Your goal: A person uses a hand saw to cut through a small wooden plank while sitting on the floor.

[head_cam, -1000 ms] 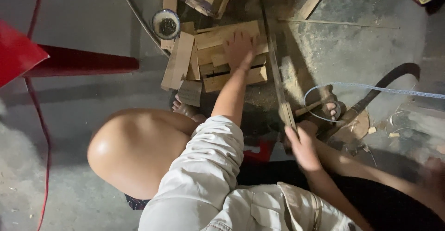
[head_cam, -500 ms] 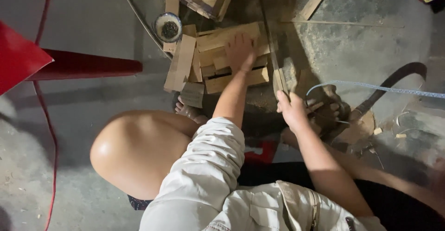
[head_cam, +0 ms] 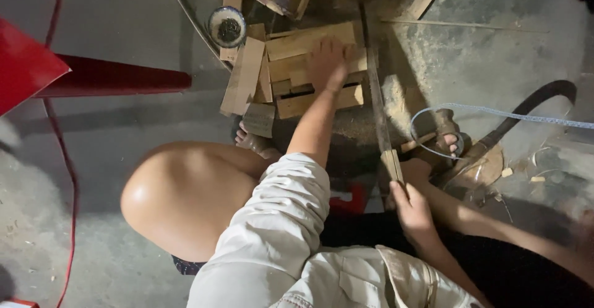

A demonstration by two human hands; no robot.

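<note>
Pale wooden offcuts (head_cam: pixel 312 67), short flat boards stacked loosely on the dusty concrete floor (head_cam: pixel 111 122), lie directly ahead of a crouching person, under the left hand (head_cam: pixel 327 64). That hand is laid flat, fingers spread, pressing down on the top boards of the pile. The right hand (head_cam: pixel 413 212) is drawn back close to the body and is closed around the wooden handle of a long, narrow hand saw (head_cam: pixel 378 107). The saw's long axis runs straight away from the person, its blade lying along the right edge of the stack, just beside the left hand and crossing the boards' length at about a right angle. The left hand is on the wood itself; the right sits well behind it, at the near end of the tool. Sawdust is heaped beside the blade. A small round tin of dark nails (head_cam: pixel 228 26) stands to the left of the pile, a red metal beam (head_cam: pixel 111 76) farther left, and a black hose (head_cam: pixel 532 107) curves off to the right.
</note>
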